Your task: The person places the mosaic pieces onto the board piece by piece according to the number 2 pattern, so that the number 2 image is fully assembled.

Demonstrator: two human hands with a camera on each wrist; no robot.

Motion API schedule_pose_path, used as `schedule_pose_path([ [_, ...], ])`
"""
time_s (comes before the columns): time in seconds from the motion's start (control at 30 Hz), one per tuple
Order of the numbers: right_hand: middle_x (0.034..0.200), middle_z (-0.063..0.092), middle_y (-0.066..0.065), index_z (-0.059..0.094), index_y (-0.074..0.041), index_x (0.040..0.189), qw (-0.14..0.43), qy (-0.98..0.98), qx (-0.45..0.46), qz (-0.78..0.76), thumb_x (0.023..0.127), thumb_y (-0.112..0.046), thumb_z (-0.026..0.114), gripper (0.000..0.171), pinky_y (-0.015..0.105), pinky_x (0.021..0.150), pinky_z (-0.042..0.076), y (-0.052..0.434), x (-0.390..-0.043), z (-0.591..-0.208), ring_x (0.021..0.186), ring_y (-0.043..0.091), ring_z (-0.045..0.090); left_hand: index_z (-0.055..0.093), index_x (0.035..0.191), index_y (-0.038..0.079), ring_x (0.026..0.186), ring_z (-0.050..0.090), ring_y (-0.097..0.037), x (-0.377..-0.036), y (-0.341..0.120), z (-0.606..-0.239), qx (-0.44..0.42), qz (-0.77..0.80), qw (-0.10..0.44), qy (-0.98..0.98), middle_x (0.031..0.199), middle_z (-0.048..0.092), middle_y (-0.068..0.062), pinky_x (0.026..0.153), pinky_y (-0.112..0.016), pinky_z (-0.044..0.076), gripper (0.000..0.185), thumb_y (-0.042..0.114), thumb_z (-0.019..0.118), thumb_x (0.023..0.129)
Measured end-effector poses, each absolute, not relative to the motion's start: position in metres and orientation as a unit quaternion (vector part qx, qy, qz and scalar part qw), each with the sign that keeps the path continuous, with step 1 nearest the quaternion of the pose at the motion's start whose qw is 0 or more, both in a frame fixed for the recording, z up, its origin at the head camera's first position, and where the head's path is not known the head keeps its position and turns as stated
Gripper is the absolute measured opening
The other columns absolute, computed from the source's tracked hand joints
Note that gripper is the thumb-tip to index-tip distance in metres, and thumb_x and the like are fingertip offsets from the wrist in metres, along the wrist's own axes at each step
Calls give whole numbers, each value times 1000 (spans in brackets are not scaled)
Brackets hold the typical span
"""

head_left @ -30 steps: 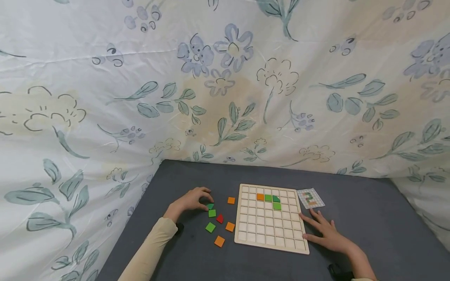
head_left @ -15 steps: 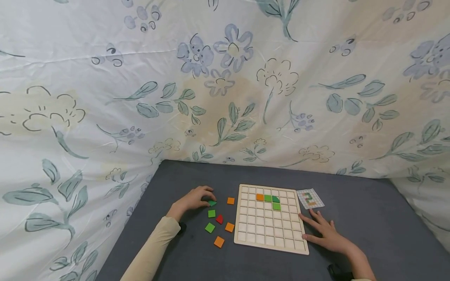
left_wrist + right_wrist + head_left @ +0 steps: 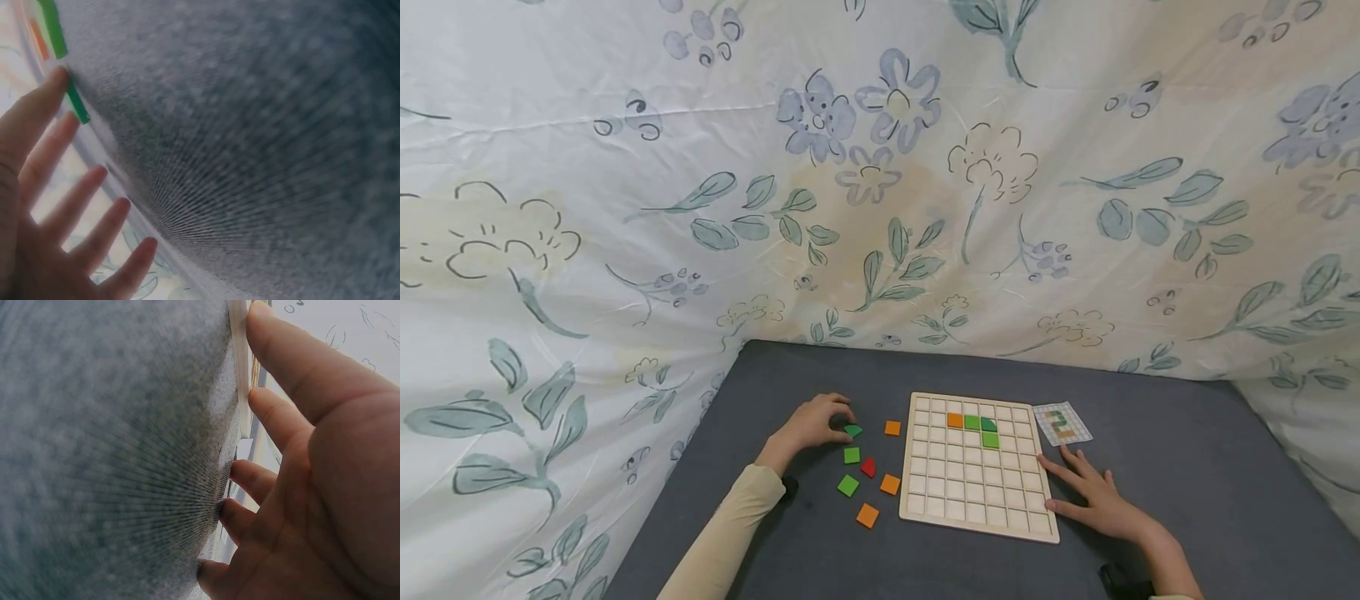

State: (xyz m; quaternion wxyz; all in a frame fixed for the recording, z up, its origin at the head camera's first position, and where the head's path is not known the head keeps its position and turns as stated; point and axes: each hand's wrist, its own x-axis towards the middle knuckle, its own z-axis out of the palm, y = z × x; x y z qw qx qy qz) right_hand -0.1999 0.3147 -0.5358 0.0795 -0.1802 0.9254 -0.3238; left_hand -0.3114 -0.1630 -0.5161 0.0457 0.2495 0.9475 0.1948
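A wooden grid board (image 3: 970, 496) lies on the grey tabletop, with an orange tile (image 3: 955, 420), two green tiles (image 3: 972, 422) and a dark green curved tile (image 3: 988, 425) in its upper rows. My left hand (image 3: 835, 422) is left of the board, and one fingertip touches a loose dark green tile (image 3: 852, 431). In the left wrist view its fingers (image 3: 44, 106) are spread and straight against that tile (image 3: 76, 103). My right hand (image 3: 1093, 496) lies flat on the table at the board's right edge (image 3: 239, 375), fingers extended (image 3: 294, 362).
Loose tiles lie left of the board: orange (image 3: 892, 427), green (image 3: 852, 455), red (image 3: 868, 467), green (image 3: 847, 485), orange (image 3: 890, 484), orange (image 3: 867, 516). A small pattern card (image 3: 1062, 422) sits at the board's top right. A flowered sheet (image 3: 880, 183) hangs behind and beside the table.
The left hand has nudged the dark green tile a little up and to the right. The right hand and the board have stayed still.
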Motion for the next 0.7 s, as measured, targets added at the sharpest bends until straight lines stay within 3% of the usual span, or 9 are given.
schedule_pose_path([
  [0.2,146,14,35,39,-15,142,77,926,-182,-323,85,-33,65,65,81,84,-3,315,-200,-536,128,63,3,67,90,28,120,46,-33,-309,-160,-517,228,174,31,958,131,52,-6,91,-55,41,25,43,76,72],
  [0.7,147,14,34,38,-15,142,85,926,-175,-324,85,-33,65,66,81,84,-4,315,-200,-534,129,62,3,67,89,24,121,47,-32,-316,-146,-516,266,176,29,948,132,52,-5,94,-50,42,19,35,75,77],
])
